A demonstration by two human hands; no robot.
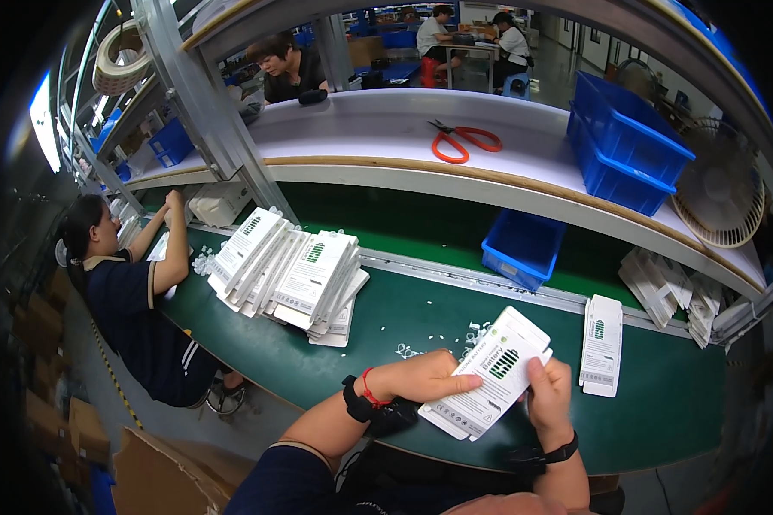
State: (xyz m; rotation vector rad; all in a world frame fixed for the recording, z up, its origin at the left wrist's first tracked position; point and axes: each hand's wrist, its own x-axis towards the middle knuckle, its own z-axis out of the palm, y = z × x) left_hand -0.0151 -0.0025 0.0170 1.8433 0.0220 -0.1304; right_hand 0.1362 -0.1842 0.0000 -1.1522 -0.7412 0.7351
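Between my two hands is a white battery box (500,367), flat and tilted, with a green battery picture on its face. My left hand (434,376) grips its left edge, thumb lying over the front. On the box's right edge, my right hand (548,390) is closed with the thumb against the side. Just beyond the box, small clear plastic pieces (474,333) lie scattered on the green table (386,365). A similar white box (602,343) lies flat to the right of my right hand. Stacks of the same boxes (313,273) lean together on the left.
Above the table's back runs a white shelf (361,129) bearing red-handled scissors (464,142) and stacked blue bins (623,142). Under it sits a blue bin (524,249). More white boxes (661,287) stand at the far right. A co-worker (137,300) sits at the table's left.
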